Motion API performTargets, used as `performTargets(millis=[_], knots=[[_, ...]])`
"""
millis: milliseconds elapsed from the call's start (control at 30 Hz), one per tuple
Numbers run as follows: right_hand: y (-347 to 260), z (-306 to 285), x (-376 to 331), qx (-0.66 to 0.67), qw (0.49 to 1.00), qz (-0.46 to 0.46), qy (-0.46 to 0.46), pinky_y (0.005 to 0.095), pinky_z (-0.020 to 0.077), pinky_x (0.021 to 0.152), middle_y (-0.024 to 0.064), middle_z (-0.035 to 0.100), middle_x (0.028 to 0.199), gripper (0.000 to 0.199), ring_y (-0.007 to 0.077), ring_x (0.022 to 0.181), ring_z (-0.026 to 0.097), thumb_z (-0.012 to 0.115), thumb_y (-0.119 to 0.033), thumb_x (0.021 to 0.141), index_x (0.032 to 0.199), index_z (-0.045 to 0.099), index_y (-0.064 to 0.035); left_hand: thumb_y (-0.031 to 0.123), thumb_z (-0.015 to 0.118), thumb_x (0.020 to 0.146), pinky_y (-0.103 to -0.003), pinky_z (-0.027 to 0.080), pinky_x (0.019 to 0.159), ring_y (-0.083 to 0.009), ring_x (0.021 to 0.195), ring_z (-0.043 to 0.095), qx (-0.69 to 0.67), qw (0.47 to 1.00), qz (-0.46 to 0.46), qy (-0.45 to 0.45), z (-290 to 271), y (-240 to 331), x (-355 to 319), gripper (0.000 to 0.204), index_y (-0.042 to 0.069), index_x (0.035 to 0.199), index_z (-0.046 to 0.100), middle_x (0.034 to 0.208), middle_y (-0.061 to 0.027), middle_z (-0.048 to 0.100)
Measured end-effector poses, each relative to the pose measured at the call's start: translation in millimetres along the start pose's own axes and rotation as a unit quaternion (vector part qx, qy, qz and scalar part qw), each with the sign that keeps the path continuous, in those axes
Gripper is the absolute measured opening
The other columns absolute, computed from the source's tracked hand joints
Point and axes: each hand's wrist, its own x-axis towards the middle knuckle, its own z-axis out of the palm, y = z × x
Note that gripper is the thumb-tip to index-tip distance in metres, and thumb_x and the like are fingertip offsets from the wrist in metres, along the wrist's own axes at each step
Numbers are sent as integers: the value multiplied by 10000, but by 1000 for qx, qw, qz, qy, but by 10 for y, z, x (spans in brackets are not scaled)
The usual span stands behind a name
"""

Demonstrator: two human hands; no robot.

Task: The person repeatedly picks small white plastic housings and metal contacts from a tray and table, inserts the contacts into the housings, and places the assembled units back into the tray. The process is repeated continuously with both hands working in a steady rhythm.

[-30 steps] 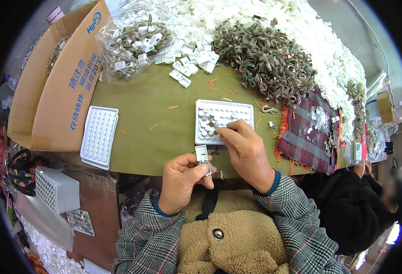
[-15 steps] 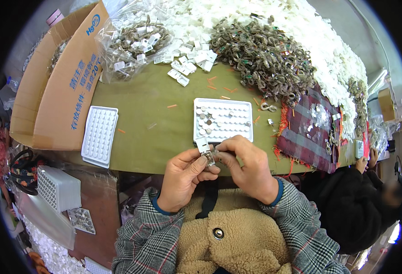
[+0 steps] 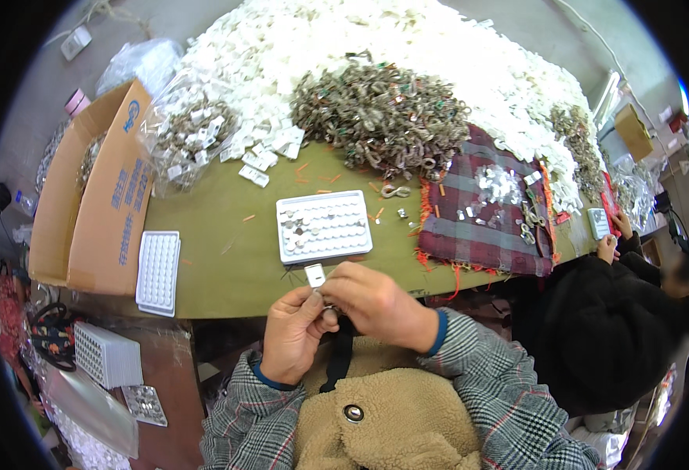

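A small white plastic case with its lid flipped up (image 3: 315,274) is pinched between the thumb and fingers of my left hand (image 3: 289,333). My right hand (image 3: 379,304) is closed with bent fingers against the lower part of the case, and its fingertips hide whatever they grip there. Just beyond my hands lies a white tray (image 3: 352,252) with rows of round pockets. Several small silvery discs (image 3: 297,228) rest on its left half, a few others on the right.
A heap of dark cord loops (image 3: 383,117) lies before a large white pile (image 3: 344,31). Plaid cloth (image 3: 485,227) with clear bits is at right, near a co-worker (image 3: 595,337). Left are another tray (image 3: 159,274), a bag of parts (image 3: 188,137) and a cardboard box (image 3: 105,211).
The view has shifted, so the table contents sit lower and farther left. My right fingers have closed in over the lower part of the case, covering its inside, which showed before.
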Motion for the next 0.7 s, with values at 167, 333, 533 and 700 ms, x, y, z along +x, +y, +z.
performTargets(millis=[167, 333, 533, 700], knots=[[16, 98, -178, 4, 996, -44, 82, 387, 530, 772, 183, 616, 1018, 307, 326, 885, 625, 735, -91, 819, 1087, 651, 34, 55, 586, 986, -280, 593, 696, -143, 765, 675, 3, 999, 26, 47, 129, -60, 29, 172, -50, 1114, 636, 906, -95, 695], [-4, -115, -218, 202, 972, 52, 109, 332, 523, 775, 168, 651, 1054, 212, 211, 891, 642, 683, -123, 899, 1015, 700, 54, 8, 613, 942, -282, 590, 646, -155, 725, 670, 92, 996, 0, 7, 229, 60, 36, 173, -71, 1094, 635, 901, -116, 695], [-22, -150, -142, 347, 870, 342, 79, 227, 505, 674, 38, 662, 916, 177, 64, 800, 591, 660, -112, 953, 1014, 662, 54, 24, 594, 930, -251, 583, 585, -145, 640, 654, 108, 992, -69, -20, 200, -6, 66, 180, -54, 1087, 635, 906, -130, 686], [-10, -52, -92, 138, 951, 266, 74, 263, 517, 667, 66, 670, 874, 91, 117, 777, 625, 711, -34, 866, 889, 663, 39, 99, 646, 959, -231, 571, 565, -94, 676, 636, 51, 992, -112, -39, 61, -16, 79, 199, -37, 1104, 633, 943, -122, 687]])
